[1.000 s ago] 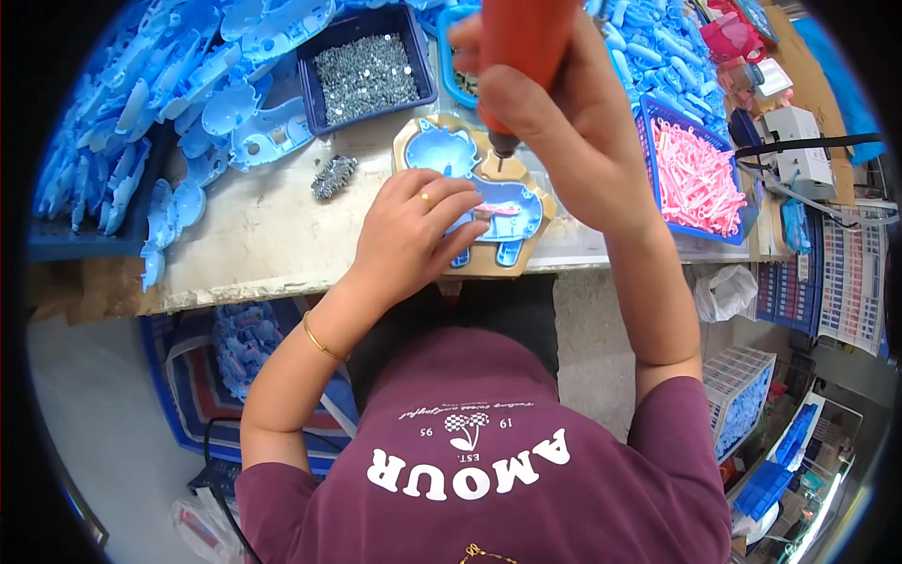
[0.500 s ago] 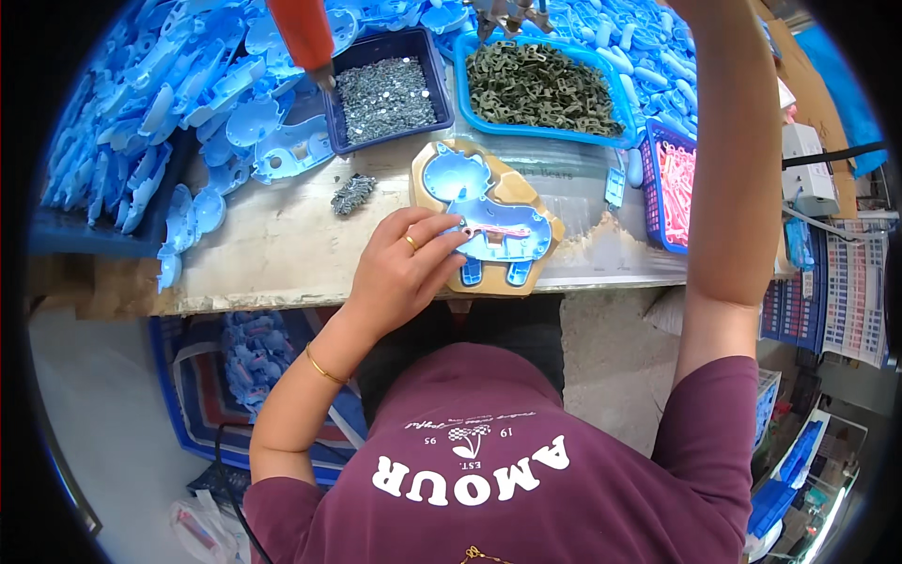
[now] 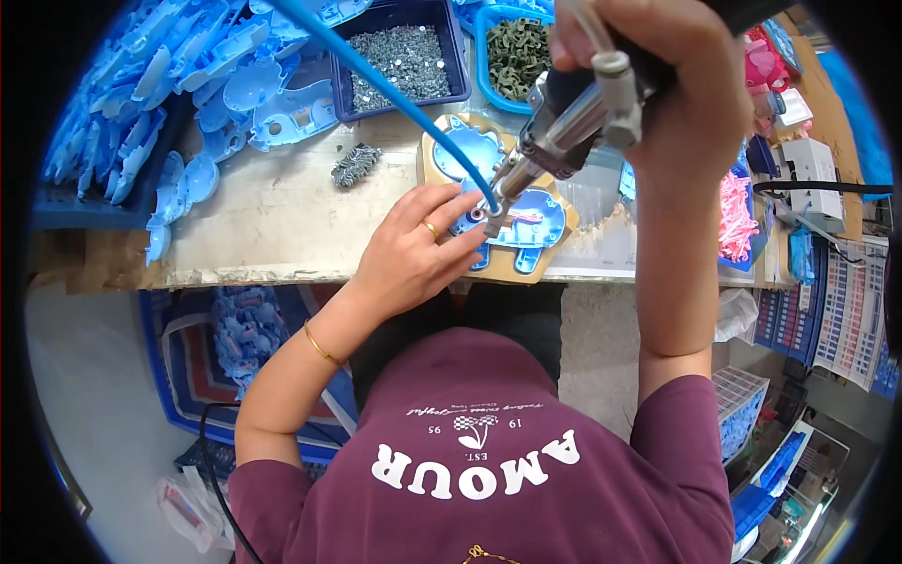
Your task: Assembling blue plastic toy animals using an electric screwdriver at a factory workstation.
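Screwdriver (image 3: 573,117) first: a powered metal one with a dark, shiny barrel, slanting from the upper right down to the lower left, its narrow tip pointing down onto the blue plastic shell (image 3: 526,221) near the front edge of the workbench (image 3: 272,221). A blue hose (image 3: 395,89) runs from the top of the view along the same slant to meet the tool near its nose. The right hand (image 3: 676,85) is wrapped fully around the driver's upper body, fingers closed tight on it. The shell is a flat, rounded, pale blue moulding with small stubby feet along its lower edge, lying in a tan wooden jig (image 3: 536,268) that frames it. The left hand (image 3: 413,249), with a gold ring on one finger and a thin bracelet at the wrist, lies flat on the shell's left side, fingers spread and pressing down rather than gripping, fingertips just beside the driver's tip. Behind the jig stand a dark blue bin of small screws (image 3: 404,56) and a blue tray of dark green parts (image 3: 517,52); heaps of more blue mouldings (image 3: 188,85) fill the left of the bench.
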Tool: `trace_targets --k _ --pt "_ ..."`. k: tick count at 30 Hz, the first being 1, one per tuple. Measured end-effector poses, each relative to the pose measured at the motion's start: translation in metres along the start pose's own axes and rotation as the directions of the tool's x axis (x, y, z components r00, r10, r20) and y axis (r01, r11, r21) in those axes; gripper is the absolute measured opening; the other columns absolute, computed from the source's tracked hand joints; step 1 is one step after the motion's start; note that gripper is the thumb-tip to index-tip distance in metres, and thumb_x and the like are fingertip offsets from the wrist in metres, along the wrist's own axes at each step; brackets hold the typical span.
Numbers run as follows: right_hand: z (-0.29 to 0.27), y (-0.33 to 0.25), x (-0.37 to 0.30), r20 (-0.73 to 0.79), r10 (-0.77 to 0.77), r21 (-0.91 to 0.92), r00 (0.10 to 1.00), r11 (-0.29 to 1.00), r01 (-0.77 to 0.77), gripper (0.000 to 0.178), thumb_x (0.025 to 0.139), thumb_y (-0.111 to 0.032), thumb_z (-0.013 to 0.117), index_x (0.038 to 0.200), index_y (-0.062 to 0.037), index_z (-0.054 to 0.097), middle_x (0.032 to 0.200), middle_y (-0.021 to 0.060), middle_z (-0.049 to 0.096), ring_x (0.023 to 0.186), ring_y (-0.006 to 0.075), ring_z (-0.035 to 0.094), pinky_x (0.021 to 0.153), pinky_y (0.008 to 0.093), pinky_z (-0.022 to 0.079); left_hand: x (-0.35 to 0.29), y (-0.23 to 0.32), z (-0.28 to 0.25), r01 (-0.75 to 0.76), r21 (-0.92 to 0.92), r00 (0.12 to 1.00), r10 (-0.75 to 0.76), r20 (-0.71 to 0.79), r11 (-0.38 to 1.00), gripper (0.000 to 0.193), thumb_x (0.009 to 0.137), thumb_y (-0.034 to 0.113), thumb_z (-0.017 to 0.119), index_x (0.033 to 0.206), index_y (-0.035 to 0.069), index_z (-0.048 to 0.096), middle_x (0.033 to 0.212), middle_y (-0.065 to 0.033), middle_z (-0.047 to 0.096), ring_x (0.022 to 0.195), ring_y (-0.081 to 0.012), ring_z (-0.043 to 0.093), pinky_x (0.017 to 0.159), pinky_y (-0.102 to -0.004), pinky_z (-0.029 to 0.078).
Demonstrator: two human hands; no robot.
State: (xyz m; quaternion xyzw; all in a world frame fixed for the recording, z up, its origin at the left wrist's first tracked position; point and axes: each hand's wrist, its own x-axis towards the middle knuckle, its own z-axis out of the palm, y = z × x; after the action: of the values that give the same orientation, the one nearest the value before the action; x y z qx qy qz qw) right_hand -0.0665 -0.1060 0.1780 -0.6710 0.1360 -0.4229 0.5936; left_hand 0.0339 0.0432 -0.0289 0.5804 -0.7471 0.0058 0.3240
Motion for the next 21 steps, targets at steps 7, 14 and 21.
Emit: trace_targets --k 7,14,21 --pt "0.001 0.036 -0.015 0.037 -0.195 0.349 0.98 0.921 0.17 0.055 0.078 0.0 0.07 0.127 0.0052 0.046 0.072 0.005 0.06 0.056 0.012 0.058 0.054 0.0263 0.048 -0.003 0.003 0.003 0.011 0.014 1.0 -0.011 -0.001 1.0 0.03 0.084 0.024 0.077 0.113 0.015 0.071 0.128 -0.0089 0.063 0.126 -0.0319 0.053 0.108 -0.0488 0.044" --pt "-0.007 0.014 -0.008 -0.19 -0.057 0.047 0.98 0.997 0.067 0.04 0.084 -0.013 0.077 0.114 0.0016 0.056 0.076 0.0022 0.06 0.058 0.0089 0.058 0.054 0.0242 0.046 0.003 0.007 0.005 0.035 0.021 0.999 -0.035 -0.023 0.999 0.031 0.082 0.023 0.078 0.11 0.012 0.071 0.12 -0.0078 0.065 0.124 -0.0326 0.054 0.108 -0.049 0.044" --pt "-0.078 -0.014 0.096 0.092 -0.294 -0.357 0.951 0.882 0.307 0.069 0.09 -0.07 0.062 0.095 -0.0016 0.069 0.083 0.0051 0.067 0.073 0.0119 0.063 0.07 0.0246 0.049 0.029 0.018 -0.043 -0.044 -0.108 0.998 0.039 -0.043 0.993 0.018 0.08 0.015 0.078 0.092 0.008 0.066 0.099 -0.0056 0.066 0.103 -0.0293 0.062 0.093 -0.0439 0.049"
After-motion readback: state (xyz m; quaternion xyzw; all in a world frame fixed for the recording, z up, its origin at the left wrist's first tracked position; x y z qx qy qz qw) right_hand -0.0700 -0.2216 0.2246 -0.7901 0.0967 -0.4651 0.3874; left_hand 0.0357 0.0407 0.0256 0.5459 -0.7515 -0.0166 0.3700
